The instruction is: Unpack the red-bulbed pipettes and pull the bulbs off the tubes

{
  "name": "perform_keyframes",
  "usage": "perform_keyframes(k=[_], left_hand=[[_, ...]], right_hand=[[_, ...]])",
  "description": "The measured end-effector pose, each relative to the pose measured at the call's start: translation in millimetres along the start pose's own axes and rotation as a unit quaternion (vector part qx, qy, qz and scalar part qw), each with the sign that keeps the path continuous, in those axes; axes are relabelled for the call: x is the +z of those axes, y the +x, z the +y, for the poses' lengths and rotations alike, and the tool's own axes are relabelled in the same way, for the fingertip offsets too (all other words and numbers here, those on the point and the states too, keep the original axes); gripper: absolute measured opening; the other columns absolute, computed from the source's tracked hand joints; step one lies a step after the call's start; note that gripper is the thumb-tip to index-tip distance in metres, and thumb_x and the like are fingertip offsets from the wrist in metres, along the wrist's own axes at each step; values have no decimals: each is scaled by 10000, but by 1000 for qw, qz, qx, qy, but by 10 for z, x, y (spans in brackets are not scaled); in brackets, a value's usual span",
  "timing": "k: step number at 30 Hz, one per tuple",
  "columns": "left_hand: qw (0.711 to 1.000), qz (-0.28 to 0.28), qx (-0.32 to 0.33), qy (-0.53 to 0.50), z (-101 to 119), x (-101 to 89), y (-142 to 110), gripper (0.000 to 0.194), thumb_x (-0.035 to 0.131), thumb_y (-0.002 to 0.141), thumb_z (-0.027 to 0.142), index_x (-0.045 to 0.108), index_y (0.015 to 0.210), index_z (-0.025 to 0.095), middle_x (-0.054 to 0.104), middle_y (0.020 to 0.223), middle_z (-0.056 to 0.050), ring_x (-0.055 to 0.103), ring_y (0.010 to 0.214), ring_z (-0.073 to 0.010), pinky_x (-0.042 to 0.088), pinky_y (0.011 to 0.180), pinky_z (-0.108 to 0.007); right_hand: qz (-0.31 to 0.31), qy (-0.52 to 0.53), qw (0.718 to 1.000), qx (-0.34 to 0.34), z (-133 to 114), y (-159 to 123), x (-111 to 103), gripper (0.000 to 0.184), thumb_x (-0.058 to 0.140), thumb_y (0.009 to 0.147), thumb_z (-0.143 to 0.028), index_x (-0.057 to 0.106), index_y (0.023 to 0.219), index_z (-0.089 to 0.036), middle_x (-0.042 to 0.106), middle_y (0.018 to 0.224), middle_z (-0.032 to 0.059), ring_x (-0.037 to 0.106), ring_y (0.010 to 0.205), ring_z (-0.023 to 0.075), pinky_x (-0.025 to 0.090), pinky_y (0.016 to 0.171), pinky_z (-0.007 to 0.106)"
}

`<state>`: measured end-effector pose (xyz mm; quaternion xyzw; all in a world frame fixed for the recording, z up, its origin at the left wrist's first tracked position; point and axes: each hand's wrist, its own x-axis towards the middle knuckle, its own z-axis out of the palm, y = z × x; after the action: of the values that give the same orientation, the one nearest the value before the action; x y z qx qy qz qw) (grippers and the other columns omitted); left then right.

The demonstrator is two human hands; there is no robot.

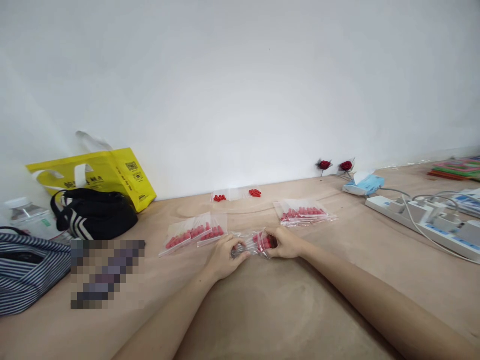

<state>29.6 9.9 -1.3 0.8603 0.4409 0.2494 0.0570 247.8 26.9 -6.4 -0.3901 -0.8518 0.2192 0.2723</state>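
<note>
Near the middle of the table, a crinkled clear plastic bag is stretched between my two hands. My left hand grips its left end with curled fingers. My right hand is closed round the right end, where red pieces show through the film. Just left of my left hand lie overlapping zip bags of small red pieces. Beyond my right hand are more zip bags with similar red pieces. By the wall sits a flat clear bag with two small red clusters.
At left are a yellow bag, a black pouch, a plastic jar, a striped bag and a blurred-out item. At right are red flowers, a tissue pack, power strips with cables and books.
</note>
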Motion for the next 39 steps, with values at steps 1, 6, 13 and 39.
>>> perform_keyframes(k=[1,6,13,39], left_hand=[[1000,1,-2,-2,-2,-1,1,179,548,743,358,584,803,194,552,713,-8,517,693,-156,415,640,-279],[1000,1,-8,-10,-31,-2,-4,189,562,731,348,570,831,187,557,720,-9,521,692,-156,421,642,-279],[1000,4,-6,-7,-101,-4,-31,173,560,726,322,576,842,194,543,680,3,513,644,-143,423,614,-267],[993,-113,29,3,-149,-178,-200,378,331,878,347,431,1237,278,463,1288,-14,390,1207,-188,316,1004,-427]], right_hand=[[0,17,1000,4,3,-5,5,171,616,590,-160,557,750,-153,532,653,-39,438,582,79,334,534,183],[-7,167,986,22,41,4,56,190,600,610,-153,567,797,-149,526,630,-50,426,531,58,344,494,169],[11,404,892,202,154,39,7,207,610,570,-160,556,770,-164,570,559,-49,523,453,74,394,397,162],[299,-147,942,33,402,82,-298,174,425,767,-133,557,872,-175,595,872,64,567,771,162,434,685,270]])
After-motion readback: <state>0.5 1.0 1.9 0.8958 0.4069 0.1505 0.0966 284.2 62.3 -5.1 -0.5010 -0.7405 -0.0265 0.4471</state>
